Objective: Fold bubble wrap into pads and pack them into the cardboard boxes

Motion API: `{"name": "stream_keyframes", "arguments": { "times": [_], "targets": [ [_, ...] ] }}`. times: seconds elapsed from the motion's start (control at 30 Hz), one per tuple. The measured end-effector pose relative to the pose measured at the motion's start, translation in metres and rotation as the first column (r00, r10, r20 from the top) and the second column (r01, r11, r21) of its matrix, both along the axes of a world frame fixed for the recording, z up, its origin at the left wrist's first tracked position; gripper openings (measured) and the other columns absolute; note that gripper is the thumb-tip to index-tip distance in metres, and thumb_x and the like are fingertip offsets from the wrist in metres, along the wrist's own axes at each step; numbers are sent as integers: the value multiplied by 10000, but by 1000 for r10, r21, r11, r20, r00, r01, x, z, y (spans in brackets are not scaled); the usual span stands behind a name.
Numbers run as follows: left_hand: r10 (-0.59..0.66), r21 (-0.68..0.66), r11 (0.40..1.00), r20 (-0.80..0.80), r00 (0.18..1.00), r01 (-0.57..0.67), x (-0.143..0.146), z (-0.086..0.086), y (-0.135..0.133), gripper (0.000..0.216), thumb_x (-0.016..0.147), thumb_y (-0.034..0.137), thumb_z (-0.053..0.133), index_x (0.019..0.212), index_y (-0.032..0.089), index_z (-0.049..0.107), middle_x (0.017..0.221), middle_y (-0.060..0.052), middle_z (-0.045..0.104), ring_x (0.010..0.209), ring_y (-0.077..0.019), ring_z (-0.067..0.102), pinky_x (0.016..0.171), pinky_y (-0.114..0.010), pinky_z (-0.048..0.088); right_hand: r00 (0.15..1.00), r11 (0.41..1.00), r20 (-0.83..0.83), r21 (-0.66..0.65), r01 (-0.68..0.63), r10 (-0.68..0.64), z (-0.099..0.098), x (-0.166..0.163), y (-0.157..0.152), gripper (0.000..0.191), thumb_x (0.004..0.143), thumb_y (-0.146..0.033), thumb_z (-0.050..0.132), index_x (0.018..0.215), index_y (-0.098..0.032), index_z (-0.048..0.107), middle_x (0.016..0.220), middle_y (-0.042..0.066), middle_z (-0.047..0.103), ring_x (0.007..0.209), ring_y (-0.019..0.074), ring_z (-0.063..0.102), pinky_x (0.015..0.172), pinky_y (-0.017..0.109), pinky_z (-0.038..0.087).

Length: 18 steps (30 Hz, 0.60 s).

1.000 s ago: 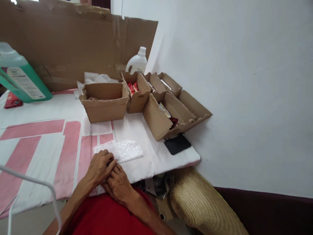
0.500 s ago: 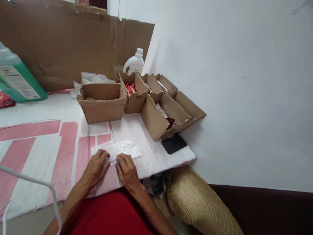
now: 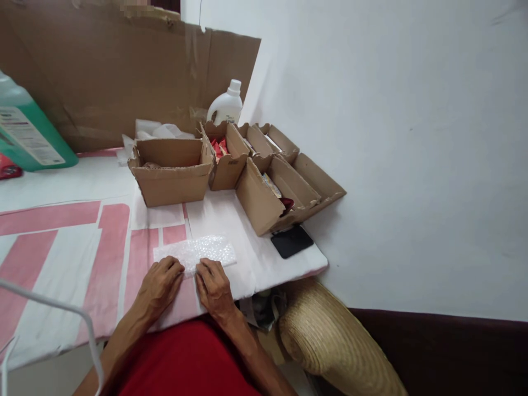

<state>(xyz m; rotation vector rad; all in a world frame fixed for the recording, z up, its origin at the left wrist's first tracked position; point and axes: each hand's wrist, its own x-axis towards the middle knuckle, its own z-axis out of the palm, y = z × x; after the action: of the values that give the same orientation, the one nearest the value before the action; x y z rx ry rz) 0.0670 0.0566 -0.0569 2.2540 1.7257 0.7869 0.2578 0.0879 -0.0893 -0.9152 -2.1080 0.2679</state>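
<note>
A flat piece of clear bubble wrap lies near the front edge of the cloth-covered table. My left hand has its fingers curled at the wrap's near edge, left of the middle. To the right, my right hand is closed on the same near edge, thumb below and fingers over the sheet. A short gap separates the two hands. Both fingertips are partly hidden against the wrap, and no other thing shows in them.
Open cardboard boxes stand behind the wrap, some holding packets. A black phone-like slab lies at right. A white jug and a green liquid bottle stand farther back. A woven straw roll is below the table edge.
My left hand has moved slightly down and to the left, its fingers curled more along the wrap's near edge. My right hand has stayed nearly in place.
</note>
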Motion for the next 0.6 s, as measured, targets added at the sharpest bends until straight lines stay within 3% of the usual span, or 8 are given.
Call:
{"name": "stream_keyframes", "arguments": {
  "times": [0.13,0.2,0.23,0.3,0.37,0.43,0.5,0.6],
  "targets": [
    [12,29,1000,23,1000,-12,-1,5,-3,165,965,288,502,996,234,655,1006,-51,681,915,-193,660,818,-340,527,999,999,14,0,-32,32,1,0,0,238,964,-86,494,1146,-162,627,1107,137,665,1000,263,588,897,422,551],
    [150,53,987,75,986,-154,-5,11,-9,214,959,373,524,1055,232,653,1064,-66,680,971,-204,669,859,-347,529,999,999,18,0,-38,38,0,-1,1,226,960,-89,499,1130,-158,631,1109,138,666,1002,262,586,907,426,545],
    [270,33,961,98,958,-275,-9,14,-13,261,951,422,528,1080,228,647,1076,-72,680,961,-209,675,845,-349,531,999,999,21,-2,-41,41,-1,-1,1,222,958,-94,503,1131,-151,630,1114,143,665,1009,262,584,914,429,541],
    [521,-104,853,91,849,-512,-16,19,-20,364,912,521,541,1096,220,632,1027,-67,694,857,-218,687,746,-349,530,998,999,33,-10,-50,50,-2,-1,2,219,952,-102,513,1134,-139,628,1127,154,662,1027,265,579,929,435,535],
    [645,-304,737,48,763,-603,-22,22,-23,466,860,606,551,1119,224,611,918,-42,709,740,-223,683,659,-347,508,996,998,54,-31,-62,64,-2,0,2,224,943,-115,531,1145,-139,623,1148,158,659,1052,270,574,946,446,528],
    [676,-450,684,94,731,-575,-24,24,-23,544,783,667,594,1108,231,601,796,-11,699,684,-228,677,649,-350,507,994,996,71,-57,-75,79,-1,2,1,248,932,-141,561,1174,-150,615,1183,160,654,1084,278,571,969,467,519],
    [702,-525,671,222,676,-524,-20,27,-19,601,687,691,667,1066,230,602,742,5,675,658,-222,668,649,-349,515,993,993,72,-79,-87,92,0,4,1,283,924,-193,607,1205,-155,604,1216,164,647,1109,289,571,981,485,514],
    [724,-616,679,469,506,-399,-8,37,-14,664,574,662,774,1026,218,575,728,30,633,620,-196,646,590,-325,509,995,992,51,-97,-85,90,3,5,1,318,916,-286,675,1193,-147,608,1209,169,647,1102,294,578,965,472,524]
  ]
}}
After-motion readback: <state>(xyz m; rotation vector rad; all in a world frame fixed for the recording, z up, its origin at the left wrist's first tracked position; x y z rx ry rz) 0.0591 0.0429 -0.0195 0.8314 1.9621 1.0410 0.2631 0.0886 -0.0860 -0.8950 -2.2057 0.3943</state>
